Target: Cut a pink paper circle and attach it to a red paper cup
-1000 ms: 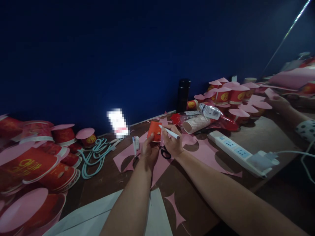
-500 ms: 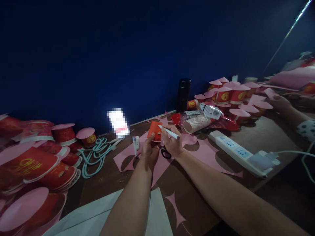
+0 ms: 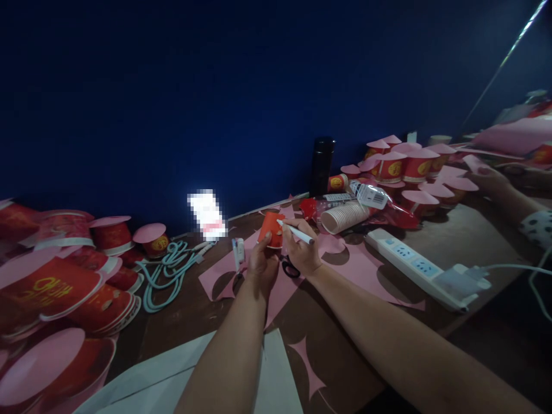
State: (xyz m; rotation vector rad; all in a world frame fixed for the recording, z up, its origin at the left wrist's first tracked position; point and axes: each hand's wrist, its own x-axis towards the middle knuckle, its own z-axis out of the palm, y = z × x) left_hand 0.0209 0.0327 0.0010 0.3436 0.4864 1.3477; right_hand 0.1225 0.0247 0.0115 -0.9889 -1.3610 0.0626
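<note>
Near the middle of the table, my left hand [image 3: 263, 259] is closed round a red paper cup [image 3: 271, 227], which it holds tilted. My right hand [image 3: 303, 250] grips a white marker pen [image 3: 301, 234], its tip at the cup's right side. Whether the tip touches the cup I cannot tell. Below the hands lie scissors with dark handles [image 3: 290, 268], partly hidden, on cut pink paper [image 3: 280, 293]. Two small tubes or pens, one of them a white tube [image 3: 241, 250], lie just left of my left hand.
Red cups with pink discs [image 3: 150, 236] crowd the left side; more cups [image 3: 418, 164] stand at the back right. A stack of paper cups [image 3: 345, 217], a black flask [image 3: 322, 167], a power strip [image 3: 414, 261] and a coiled cable [image 3: 166, 276] lie around. Another person's hand [image 3: 491, 178] holds pink paper.
Hardly anything differs. The cup and the marker pen stay in nearly the same place, with only a very slight shift of the pen.
</note>
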